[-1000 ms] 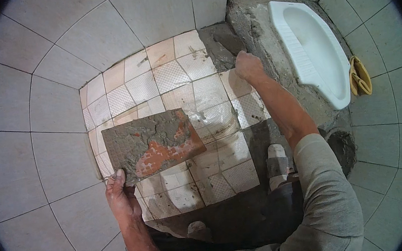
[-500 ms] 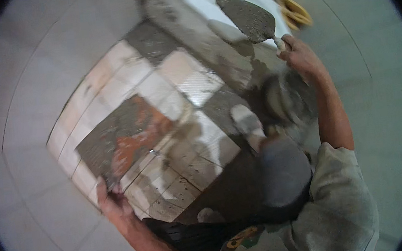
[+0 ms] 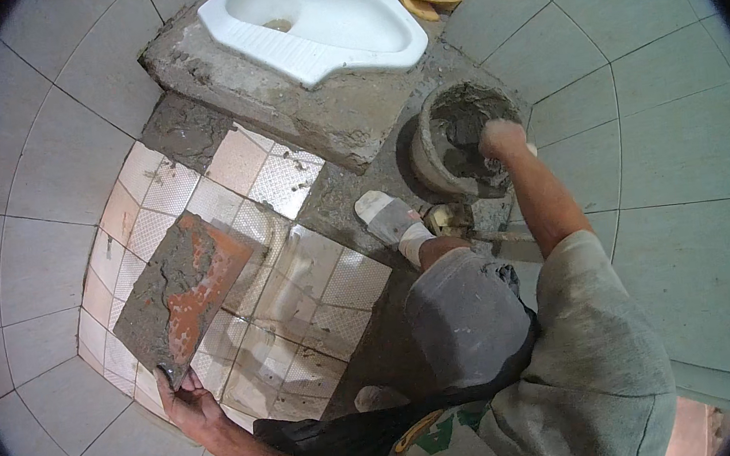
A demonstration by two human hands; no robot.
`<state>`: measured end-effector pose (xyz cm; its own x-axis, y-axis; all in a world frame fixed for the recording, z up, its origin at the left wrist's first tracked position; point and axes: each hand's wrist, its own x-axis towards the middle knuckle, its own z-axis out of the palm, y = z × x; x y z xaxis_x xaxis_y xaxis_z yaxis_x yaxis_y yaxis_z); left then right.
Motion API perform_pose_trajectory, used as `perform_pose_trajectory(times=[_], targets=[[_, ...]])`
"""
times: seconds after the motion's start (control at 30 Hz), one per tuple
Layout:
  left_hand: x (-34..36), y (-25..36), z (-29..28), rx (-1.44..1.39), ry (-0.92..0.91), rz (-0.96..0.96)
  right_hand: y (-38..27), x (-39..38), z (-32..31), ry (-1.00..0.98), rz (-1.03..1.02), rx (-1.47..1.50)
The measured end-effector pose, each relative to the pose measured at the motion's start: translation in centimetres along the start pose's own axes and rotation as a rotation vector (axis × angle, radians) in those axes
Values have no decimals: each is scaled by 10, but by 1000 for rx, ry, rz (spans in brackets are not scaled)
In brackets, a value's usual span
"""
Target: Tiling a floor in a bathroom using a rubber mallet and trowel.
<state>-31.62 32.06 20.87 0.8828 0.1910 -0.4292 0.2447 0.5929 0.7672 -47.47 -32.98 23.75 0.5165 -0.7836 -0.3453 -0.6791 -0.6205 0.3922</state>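
Left grip (image 3: 190, 407) pinches the tile (image 3: 171, 288) at its lower corner, near the floor's (image 3: 324, 259) left edge; right grip (image 3: 505, 139) clasps the trowel (image 3: 533, 150) over the bucket (image 3: 425, 152).

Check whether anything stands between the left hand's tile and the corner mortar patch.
Nothing visible blocks the way: only flat floor tiles lie between the held tile, gripped at one corner by the left hand, and the mortar patch.

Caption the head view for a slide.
Left hand gripping a mortar-smeared tile, right hand at a bucket near a white squat toilet.
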Motion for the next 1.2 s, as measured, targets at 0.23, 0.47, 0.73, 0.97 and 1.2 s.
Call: perform_pose_trajectory(times=[0.23,0.47,0.73,0.97,1.2], targets=[[-5,-10,16,49,-8,-41,-34,24,-38,-53,-295,-185],[-10,-8,22,14,8,-25,12,40,29,-60,-645,-275],[-6,-4,18,-39,24,55,68,-19,22,-551,61,1100],[17,-3,2,-23,73,20,70,-77,13,-466,275,1591],[18,-3,7,-40,69,49,79,-108,8,-340,147,1555]])
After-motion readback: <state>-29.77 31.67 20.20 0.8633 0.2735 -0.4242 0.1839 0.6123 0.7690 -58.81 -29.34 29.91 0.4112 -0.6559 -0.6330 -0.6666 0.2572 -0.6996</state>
